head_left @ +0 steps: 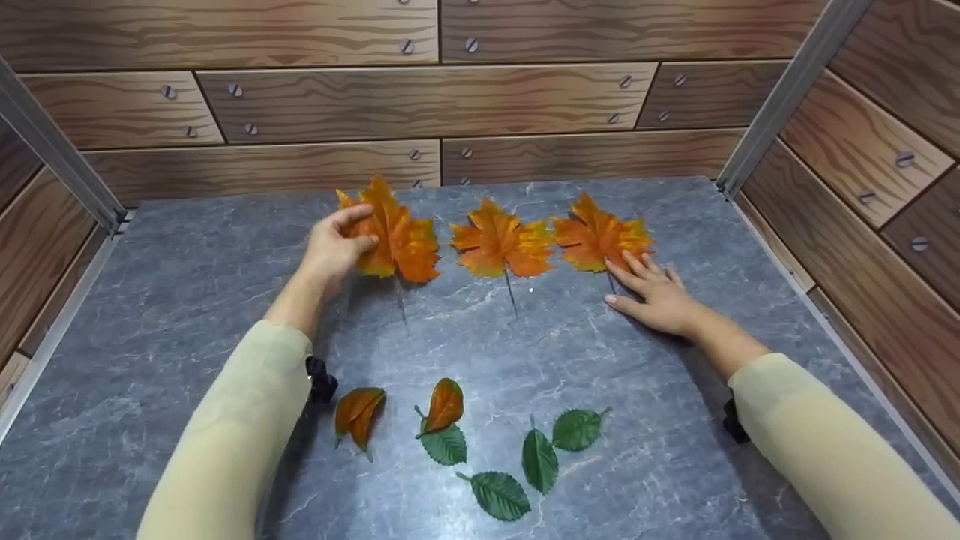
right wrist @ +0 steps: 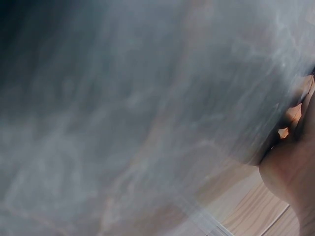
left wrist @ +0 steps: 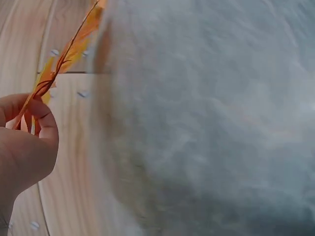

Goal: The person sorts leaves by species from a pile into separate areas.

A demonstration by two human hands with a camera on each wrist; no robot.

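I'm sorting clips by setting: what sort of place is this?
Probably a staged work booth: wood-patterned panels stand behind and beside a grey marbled tabletop, with metal posts at its back corners.

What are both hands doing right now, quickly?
Left hand: closed, pinching the edge of the leftmost orange leaf.
Right hand: open, fingers over the lower edge of the rightmost orange leaf.
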